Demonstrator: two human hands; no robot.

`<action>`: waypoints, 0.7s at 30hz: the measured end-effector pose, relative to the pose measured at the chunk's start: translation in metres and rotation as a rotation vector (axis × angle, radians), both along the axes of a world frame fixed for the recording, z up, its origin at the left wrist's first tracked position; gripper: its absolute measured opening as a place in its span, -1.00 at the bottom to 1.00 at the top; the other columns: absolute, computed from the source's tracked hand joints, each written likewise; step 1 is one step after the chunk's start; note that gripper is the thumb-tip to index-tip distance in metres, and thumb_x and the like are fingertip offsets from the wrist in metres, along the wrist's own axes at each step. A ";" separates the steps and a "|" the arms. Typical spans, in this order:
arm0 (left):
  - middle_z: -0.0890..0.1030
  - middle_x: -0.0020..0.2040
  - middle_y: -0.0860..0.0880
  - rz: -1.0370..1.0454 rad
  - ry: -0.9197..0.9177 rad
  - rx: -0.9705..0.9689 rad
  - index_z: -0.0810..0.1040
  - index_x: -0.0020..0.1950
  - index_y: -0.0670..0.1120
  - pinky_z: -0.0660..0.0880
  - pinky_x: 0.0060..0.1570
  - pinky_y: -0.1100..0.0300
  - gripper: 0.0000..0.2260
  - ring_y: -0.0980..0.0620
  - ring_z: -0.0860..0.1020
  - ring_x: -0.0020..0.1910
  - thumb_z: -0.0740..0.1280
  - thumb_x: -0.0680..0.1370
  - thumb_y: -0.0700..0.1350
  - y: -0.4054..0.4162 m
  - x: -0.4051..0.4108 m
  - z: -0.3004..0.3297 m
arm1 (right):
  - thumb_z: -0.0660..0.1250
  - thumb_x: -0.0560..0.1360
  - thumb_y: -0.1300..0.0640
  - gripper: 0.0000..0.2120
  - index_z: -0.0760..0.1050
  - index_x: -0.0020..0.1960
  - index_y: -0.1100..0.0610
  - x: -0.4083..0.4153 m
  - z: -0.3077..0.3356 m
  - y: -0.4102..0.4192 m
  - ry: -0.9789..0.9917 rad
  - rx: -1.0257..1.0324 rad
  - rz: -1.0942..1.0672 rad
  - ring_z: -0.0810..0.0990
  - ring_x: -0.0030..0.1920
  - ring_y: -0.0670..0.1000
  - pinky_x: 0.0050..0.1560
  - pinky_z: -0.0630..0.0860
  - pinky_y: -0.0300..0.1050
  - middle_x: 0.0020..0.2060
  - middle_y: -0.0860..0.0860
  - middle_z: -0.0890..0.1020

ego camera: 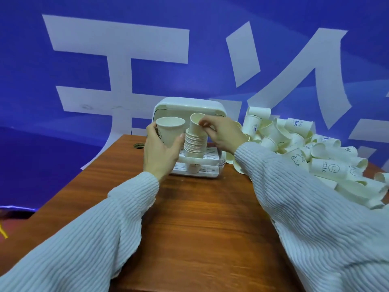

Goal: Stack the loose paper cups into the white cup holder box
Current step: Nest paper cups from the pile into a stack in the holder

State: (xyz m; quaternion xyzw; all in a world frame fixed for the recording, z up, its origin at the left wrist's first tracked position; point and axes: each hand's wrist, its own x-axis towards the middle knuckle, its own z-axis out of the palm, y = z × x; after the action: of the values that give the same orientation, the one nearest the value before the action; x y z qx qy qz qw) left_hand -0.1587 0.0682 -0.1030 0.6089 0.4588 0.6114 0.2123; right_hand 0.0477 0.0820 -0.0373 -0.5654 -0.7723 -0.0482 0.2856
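Note:
The white cup holder box (189, 107) stands at the far middle of the wooden table, its front open. A stack of nested paper cups (194, 145) rises from a ring in the box. My right hand (221, 133) pinches the rim of a tilted paper cup (195, 123) sitting on top of that stack. My left hand (161, 149) grips an upright paper cup (169, 130) just left of the stack, in front of the box. A heap of loose paper cups (315, 152) lies to the right of the box.
The brown wooden table (200, 218) runs toward me between my sleeves. A round cable hole (139, 145) sits near the table's far left edge. A blue banner with big white characters (117, 60) hangs behind the table.

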 end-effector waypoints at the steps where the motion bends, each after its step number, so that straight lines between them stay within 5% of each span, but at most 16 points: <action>1: 0.52 0.27 0.02 -0.004 -0.002 -0.001 0.29 0.44 0.01 0.57 0.16 0.04 -0.34 0.00 0.55 0.21 0.50 0.48 0.19 0.002 -0.001 0.001 | 0.24 0.65 0.09 -0.75 0.61 0.24 -0.06 -0.001 0.001 0.001 -0.018 -0.023 0.005 0.64 0.17 0.09 0.17 0.57 0.05 0.17 -0.03 0.70; 13: 0.50 0.32 0.07 -0.035 -0.052 0.016 0.20 0.53 0.12 0.54 0.12 0.14 -0.32 0.02 0.54 0.22 0.49 0.52 0.09 0.017 0.008 0.021 | 0.09 0.62 0.24 -0.48 0.40 0.54 -0.05 -0.006 -0.024 -0.001 -0.239 -0.152 0.005 0.39 0.52 0.15 0.44 0.40 0.13 0.52 0.07 0.44; 17: 0.47 0.37 0.02 -0.020 -0.028 0.025 0.22 0.55 0.05 0.50 0.28 0.00 -0.28 -0.01 0.49 0.30 0.49 0.49 0.11 0.032 0.021 0.043 | 0.13 0.62 0.28 -0.44 0.28 0.61 0.06 0.002 -0.022 -0.004 -0.118 -0.091 0.013 0.16 0.63 0.05 0.59 0.19 0.06 0.58 0.00 0.36; 21: 0.45 0.40 -0.02 -0.062 0.103 0.034 0.28 0.56 -0.06 0.42 0.38 0.03 -0.29 -0.02 0.43 0.36 0.50 0.50 0.04 0.043 0.037 0.057 | 0.22 0.60 0.23 -0.41 0.27 0.62 0.07 0.015 -0.028 -0.018 0.051 -0.047 -0.017 0.29 0.57 0.10 0.54 0.26 0.05 0.52 0.02 0.43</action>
State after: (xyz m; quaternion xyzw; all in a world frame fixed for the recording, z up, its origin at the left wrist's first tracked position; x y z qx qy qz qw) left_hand -0.1216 0.1110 -0.0456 0.6571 0.4396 0.5800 0.1966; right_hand 0.0627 0.0640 -0.0657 -0.5795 -0.7608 -0.0180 0.2917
